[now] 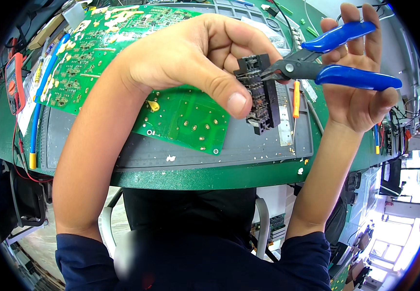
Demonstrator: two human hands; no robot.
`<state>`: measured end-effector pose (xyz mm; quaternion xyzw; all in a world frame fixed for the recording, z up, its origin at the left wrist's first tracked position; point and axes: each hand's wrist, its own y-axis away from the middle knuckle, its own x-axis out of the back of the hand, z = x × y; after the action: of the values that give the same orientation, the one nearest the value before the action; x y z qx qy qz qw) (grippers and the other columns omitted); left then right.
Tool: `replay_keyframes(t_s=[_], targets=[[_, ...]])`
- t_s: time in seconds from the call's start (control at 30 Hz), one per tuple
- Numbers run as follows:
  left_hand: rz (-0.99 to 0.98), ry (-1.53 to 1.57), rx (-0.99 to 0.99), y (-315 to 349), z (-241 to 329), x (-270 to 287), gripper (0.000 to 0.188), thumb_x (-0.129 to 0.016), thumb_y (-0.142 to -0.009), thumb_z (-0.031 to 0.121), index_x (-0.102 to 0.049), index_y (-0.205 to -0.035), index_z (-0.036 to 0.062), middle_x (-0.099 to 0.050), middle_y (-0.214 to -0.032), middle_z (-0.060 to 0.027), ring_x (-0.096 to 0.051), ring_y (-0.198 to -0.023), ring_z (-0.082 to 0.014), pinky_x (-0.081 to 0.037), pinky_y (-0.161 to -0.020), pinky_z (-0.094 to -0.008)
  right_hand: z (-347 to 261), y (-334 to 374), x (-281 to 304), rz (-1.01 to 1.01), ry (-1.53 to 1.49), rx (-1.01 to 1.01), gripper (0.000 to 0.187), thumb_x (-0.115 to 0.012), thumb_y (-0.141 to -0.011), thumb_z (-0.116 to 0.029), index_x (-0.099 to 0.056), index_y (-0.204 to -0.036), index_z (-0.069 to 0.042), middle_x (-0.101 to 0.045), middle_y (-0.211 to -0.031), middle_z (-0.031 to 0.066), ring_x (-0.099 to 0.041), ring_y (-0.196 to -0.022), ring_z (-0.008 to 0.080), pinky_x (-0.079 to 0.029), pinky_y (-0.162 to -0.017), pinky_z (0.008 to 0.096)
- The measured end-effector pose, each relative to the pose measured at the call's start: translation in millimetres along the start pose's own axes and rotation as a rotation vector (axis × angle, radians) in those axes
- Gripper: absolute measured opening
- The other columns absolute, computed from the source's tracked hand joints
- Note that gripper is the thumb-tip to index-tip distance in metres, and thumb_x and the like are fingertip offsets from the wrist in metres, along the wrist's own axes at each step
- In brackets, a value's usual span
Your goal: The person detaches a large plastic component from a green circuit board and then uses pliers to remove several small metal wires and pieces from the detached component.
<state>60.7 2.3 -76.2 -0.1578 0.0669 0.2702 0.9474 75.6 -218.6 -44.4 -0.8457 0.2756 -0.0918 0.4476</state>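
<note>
Between the thumb and fingers of my left hand [186, 56] is a black plastic connector block [264, 104], raised above the mat and tilted, with metal pins along its near face. My right hand [350, 104] holds a pair of wire cutters [357, 77] with blue handles. The handles are spread apart, one lying by the thumb and the other across the stretched fingers. Their dark jaws touch or nearly touch the upper part of the block's pin side; whether they bite on a pin I cannot tell.
A green circuit board [186, 121] lies on the grey mat [123, 157] below my left wrist. Behind it is a larger populated board [86, 65] with yellowish glue. An orange-handled screwdriver [296, 99] lies right of the block. A red multimeter [14, 82] stands far left, near a blue rod [38, 116].
</note>
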Motion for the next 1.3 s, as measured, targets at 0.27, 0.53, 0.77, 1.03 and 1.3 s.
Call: replay_keyframes(t_s=[0.27, 0.53, 0.77, 1.03, 1.3], targets=[[-0.016, -0.023, 0.051, -1, 4, -1, 0.059, -0.083, -0.045, 0.013, -0.053, -0.094, -0.0017, -0.059, -0.088, -0.0119, -0.06, -0.081, -0.0207, -0.05, -0.072, -0.03, -2, 2, 9, -0.067, -0.021, -0.028, 0.091, -0.068, -0.07, -0.034, -0.009, -0.132, -0.003, -0.035, -0.125, 0.0219, -0.045, -0.106, 0.039, -0.048, -0.083, 0.0413], [-0.016, -0.001, 0.053, -1, 3, -1, 0.058, -0.082, -0.046, 0.012, -0.053, -0.095, -0.0013, -0.059, -0.087, -0.0119, -0.06, -0.082, -0.0217, -0.05, -0.073, -0.0305, -2, 2, 9, -0.115, -0.014, -0.052, 0.089, -0.067, -0.071, -0.032, -0.009, -0.132, -0.005, -0.033, -0.126, 0.0209, -0.042, -0.108, 0.0394, -0.046, -0.085, 0.0435], [-0.016, 0.007, 0.043, 0, 3, -1, 0.061, -0.082, -0.046, 0.009, -0.053, -0.098, 0.0, -0.059, -0.09, -0.0127, -0.06, -0.084, -0.0245, -0.05, -0.075, -0.0333, -19, 7, 0, 0.12, 0.168, -0.154, 0.094, -0.071, -0.063, -0.039, -0.016, -0.131, -0.003, -0.033, -0.127, 0.0209, -0.041, -0.112, 0.0371, -0.043, -0.086, 0.0377], [-0.007, 0.018, 0.061, -1, 2, -2, 0.061, -0.081, -0.047, 0.008, -0.053, -0.1, 0.0, -0.059, -0.092, -0.013, -0.06, -0.084, -0.0264, -0.05, -0.075, -0.0347, -28, 11, -7, 0.327, 0.311, -0.223, 0.1, -0.075, -0.056, -0.043, -0.021, -0.13, -0.002, -0.031, -0.13, 0.019, -0.038, -0.115, 0.0355, -0.043, -0.086, 0.0316], [-0.01, 0.001, 0.062, -1, 4, -3, 0.059, -0.081, -0.047, 0.008, -0.054, -0.099, -0.0006, -0.059, -0.092, -0.0132, -0.06, -0.084, -0.0261, -0.05, -0.074, -0.0352, -28, 11, -7, 0.325, 0.304, -0.218, 0.096, -0.074, -0.058, -0.043, -0.023, -0.129, -0.003, -0.033, -0.128, 0.0184, -0.04, -0.114, 0.0352, -0.042, -0.087, 0.0331]])
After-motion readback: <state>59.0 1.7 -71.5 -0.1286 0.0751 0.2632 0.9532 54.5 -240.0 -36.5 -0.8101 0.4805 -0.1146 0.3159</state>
